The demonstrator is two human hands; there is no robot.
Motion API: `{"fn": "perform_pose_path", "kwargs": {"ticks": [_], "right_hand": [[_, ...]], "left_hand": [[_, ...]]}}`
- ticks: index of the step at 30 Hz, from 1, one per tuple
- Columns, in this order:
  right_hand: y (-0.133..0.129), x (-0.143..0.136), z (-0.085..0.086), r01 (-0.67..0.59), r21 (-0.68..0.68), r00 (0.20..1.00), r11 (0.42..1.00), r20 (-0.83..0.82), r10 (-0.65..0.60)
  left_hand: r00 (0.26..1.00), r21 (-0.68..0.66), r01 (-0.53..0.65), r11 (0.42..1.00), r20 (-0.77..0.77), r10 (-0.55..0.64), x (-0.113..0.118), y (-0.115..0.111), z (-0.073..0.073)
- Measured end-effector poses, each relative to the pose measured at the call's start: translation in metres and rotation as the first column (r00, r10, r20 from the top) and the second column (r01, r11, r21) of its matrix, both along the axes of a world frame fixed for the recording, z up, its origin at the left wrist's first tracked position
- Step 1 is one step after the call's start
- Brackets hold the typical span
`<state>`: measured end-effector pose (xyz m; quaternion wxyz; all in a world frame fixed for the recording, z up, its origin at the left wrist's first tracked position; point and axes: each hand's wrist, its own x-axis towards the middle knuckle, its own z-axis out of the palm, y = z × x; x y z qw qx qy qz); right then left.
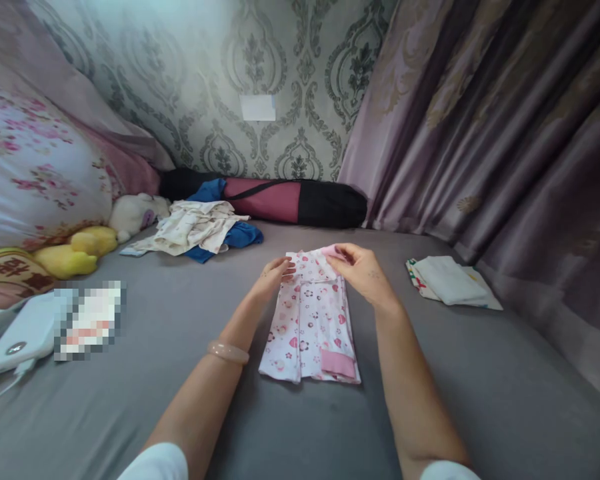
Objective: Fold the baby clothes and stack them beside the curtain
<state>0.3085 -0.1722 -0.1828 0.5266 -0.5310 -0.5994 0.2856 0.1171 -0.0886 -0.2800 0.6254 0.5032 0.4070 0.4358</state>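
A white garment with pink and red prints [313,327] lies folded into a long strip on the grey sheet, its far end turned over towards me. A pink cuff shows at its near right corner. My left hand [276,272] is at the far left edge of the garment, fingers closed on the cloth there. At the far right corner, my right hand [357,267] pinches a pink part of the same garment between thumb and fingers. A pale bangle [228,352] sits on my left forearm.
Folded white cloths [450,280] lie at the right. Behind left is a heap of cream and blue clothes [197,227], before a black and maroon bag [280,200]. Plush toys [83,250], a white power bank [25,333] with a cable and a blurred item are at the left.
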Motion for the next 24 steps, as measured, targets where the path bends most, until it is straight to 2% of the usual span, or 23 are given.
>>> {"fn": "perform_pose_path", "kwargs": {"ticks": [4, 7, 11, 15, 20, 24], "right_hand": [[-0.006, -0.026, -0.006, -0.222, -0.054, 0.950, 0.973, 0.211, 0.229], [-0.012, -0.044, -0.013, -0.363, -0.175, 0.849, 0.915, 0.341, 0.402], [-0.019, -0.061, -0.022, -0.381, -0.321, 0.662, 0.867, 0.560, 0.498], [-0.024, -0.071, -0.029, -0.392, -0.407, 0.489, 0.825, 0.668, 0.562], [-0.030, -0.075, -0.025, -0.439, -0.488, 0.342, 0.755, 0.686, 0.642], [-0.033, -0.076, -0.022, -0.432, -0.533, 0.281, 0.727, 0.686, 0.671]], "left_hand": [[0.998, -0.079, -0.044, 0.996, 0.043, 0.047, -0.013, -0.010, 0.001], [0.998, -0.111, -0.055, 0.992, 0.001, 0.055, -0.018, -0.012, -0.003], [0.999, -0.079, -0.044, 0.996, -0.030, 0.041, -0.019, -0.012, -0.009], [0.997, 0.011, 0.005, 1.000, -0.076, -0.004, -0.018, -0.011, -0.010], [0.987, 0.081, 0.041, 0.996, -0.158, -0.028, -0.018, -0.009, -0.015], [0.965, 0.202, 0.058, 0.978, -0.264, -0.003, -0.019, -0.007, -0.016]]}}
